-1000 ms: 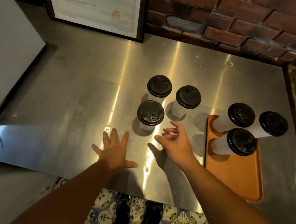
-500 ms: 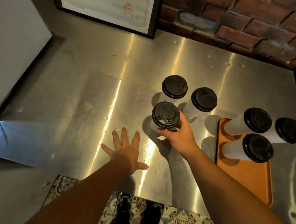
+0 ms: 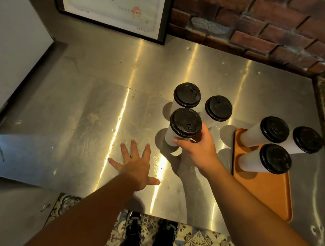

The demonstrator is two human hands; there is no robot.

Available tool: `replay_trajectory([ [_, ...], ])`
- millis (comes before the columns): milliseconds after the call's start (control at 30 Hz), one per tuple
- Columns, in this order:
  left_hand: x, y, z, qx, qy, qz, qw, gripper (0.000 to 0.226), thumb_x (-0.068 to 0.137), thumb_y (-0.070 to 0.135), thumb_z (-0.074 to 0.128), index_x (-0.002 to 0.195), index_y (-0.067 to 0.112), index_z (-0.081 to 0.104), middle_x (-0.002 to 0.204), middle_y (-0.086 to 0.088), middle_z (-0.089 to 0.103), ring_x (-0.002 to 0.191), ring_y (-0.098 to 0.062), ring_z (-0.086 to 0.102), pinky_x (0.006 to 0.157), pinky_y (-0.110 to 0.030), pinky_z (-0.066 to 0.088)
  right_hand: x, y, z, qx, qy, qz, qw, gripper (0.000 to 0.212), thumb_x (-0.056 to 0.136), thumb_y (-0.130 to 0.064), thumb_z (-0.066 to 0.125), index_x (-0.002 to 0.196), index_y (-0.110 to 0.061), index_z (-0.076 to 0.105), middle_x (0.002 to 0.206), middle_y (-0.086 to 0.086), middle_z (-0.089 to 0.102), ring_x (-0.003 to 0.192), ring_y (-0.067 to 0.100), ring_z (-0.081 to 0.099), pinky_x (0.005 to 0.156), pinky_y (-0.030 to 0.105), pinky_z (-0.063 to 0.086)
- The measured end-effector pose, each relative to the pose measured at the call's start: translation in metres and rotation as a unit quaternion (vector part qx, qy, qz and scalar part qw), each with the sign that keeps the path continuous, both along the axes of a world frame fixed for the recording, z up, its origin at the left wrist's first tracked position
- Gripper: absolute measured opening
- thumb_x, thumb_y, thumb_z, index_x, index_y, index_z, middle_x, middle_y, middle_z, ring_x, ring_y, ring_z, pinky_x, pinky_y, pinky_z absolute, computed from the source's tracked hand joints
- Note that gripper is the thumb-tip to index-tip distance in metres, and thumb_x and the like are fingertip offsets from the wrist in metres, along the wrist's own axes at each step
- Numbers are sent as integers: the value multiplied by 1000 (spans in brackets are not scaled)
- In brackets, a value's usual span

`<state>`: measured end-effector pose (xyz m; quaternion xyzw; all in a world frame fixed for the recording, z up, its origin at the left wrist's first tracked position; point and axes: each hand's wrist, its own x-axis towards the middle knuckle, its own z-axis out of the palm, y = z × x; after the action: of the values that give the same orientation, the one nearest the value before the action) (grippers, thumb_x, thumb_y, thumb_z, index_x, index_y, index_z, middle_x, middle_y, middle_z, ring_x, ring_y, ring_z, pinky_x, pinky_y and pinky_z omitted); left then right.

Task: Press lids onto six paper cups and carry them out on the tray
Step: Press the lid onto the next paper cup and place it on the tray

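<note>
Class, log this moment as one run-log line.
right hand: grips nearest cup | left hand: spread on counter | tray: three lidded cups | off tray: two lidded cups

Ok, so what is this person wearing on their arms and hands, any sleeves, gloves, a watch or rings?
Nothing. The left hand and right hand are ungloved, and I can make out no ring on the fingers. The left forearm and right forearm are bare to the frame's edge: no sleeve, watch or bracelet shows. Dark shoes show below.
</note>
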<state>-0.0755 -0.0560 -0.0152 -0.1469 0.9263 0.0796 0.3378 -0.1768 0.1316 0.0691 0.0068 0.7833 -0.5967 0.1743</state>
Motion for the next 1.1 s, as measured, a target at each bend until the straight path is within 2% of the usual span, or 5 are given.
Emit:
replay_trajectory([
  [200,-9,1,30,3,-23,12,1000,142,66,93,71,168,38,-11,177,-15,-22,160,-55,-17,118,-84,14,15,18,49,-25,50,2,998,75,69,-38,96,136,-42,61,129,-18,72,124,10,68,104,40,59],
  [400,-9,11,83,192,137,77,969,130,60,96,73,166,47,16,177,2,19,162,-32,19,123,-58,34,41,42,110,-16,100,-3,995,61,72,-38,93,123,-58,65,125,-22,74,117,-2,69,82,9,57],
  [667,14,58,213,368,325,-9,871,99,52,106,66,134,87,14,138,50,35,129,9,42,104,-28,43,88,68,196,-14,170,-20,985,62,74,-30,95,120,-60,66,120,-22,75,114,0,70,81,10,58],
  [800,25,76,274,420,406,-7,811,82,59,100,68,129,84,29,126,57,45,121,31,41,63,5,40,106,75,230,-31,209,-26,977,67,70,-35,94,129,-46,66,124,-13,75,118,10,71,91,33,64],
  [1100,48,99,330,461,457,9,760,83,63,87,81,134,73,41,129,39,62,120,16,56,73,3,47,127,79,282,-94,253,-43,962,73,67,-38,94,133,-44,65,128,-10,74,120,15,71,94,43,65],
])
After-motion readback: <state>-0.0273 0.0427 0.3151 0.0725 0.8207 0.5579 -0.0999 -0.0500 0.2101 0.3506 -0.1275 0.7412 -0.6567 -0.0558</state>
